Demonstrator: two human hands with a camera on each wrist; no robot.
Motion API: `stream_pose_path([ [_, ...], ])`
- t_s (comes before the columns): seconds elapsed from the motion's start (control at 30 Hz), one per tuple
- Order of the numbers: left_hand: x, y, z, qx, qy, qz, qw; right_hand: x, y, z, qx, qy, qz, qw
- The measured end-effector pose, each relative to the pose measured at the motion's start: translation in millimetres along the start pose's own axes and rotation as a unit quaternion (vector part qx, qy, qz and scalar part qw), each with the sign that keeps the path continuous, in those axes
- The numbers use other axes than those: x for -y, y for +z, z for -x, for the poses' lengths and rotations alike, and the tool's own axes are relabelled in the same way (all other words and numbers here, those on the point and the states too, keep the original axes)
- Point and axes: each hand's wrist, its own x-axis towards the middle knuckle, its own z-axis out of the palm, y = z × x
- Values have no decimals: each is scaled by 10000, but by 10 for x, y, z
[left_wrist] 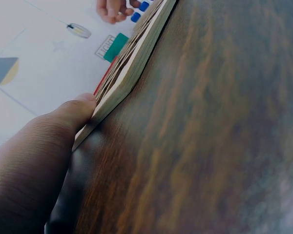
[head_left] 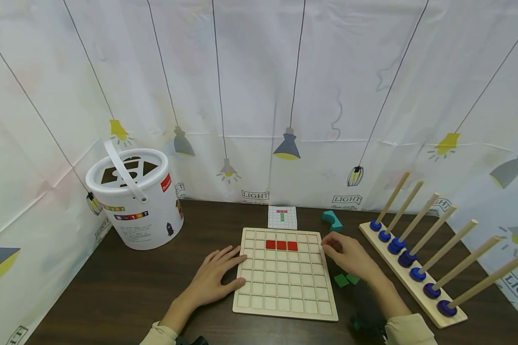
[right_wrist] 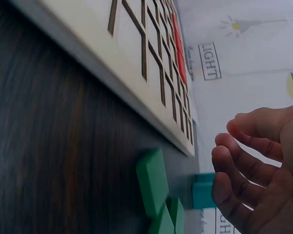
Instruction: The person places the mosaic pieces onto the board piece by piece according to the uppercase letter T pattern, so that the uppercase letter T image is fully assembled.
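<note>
A light wooden grid board lies on the dark table, with three red square tiles side by side in a row near its far edge. My left hand rests at the board's left edge, fingers extended and thumb against the rim. Over by the far right corner of the board is my right hand, raised with its fingers loosely bent. Nothing shows between those fingers in the right wrist view. Green tiles lie on the table right of the board, below that hand.
Behind the board lies a small pattern card with a red and green T. A teal arch block sits to its right. A wooden peg stand with blue rings flanks the right side; a white bucket stands at the left.
</note>
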Motion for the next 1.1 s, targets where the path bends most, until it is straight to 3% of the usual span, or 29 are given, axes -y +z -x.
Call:
stream_pose_path([
  [0.23, -5, -9, 2, -1, 3, -59, 10000, -76, -90, 138, 14, 138, 92, 9999],
  [0.5, -7, -7, -1, 41, -69, 23, 10000, -169, -141, 301, -81, -144, 533, 9984],
  [0.7, 6, 5, -6, 8, -67, 10, 10000, -242, -168, 418, 145, -265, 613, 9977],
  [1.1, 3, 2, -1, -46, 10, 22, 10000, -292, -152, 673, 459, 91, 747, 9961],
])
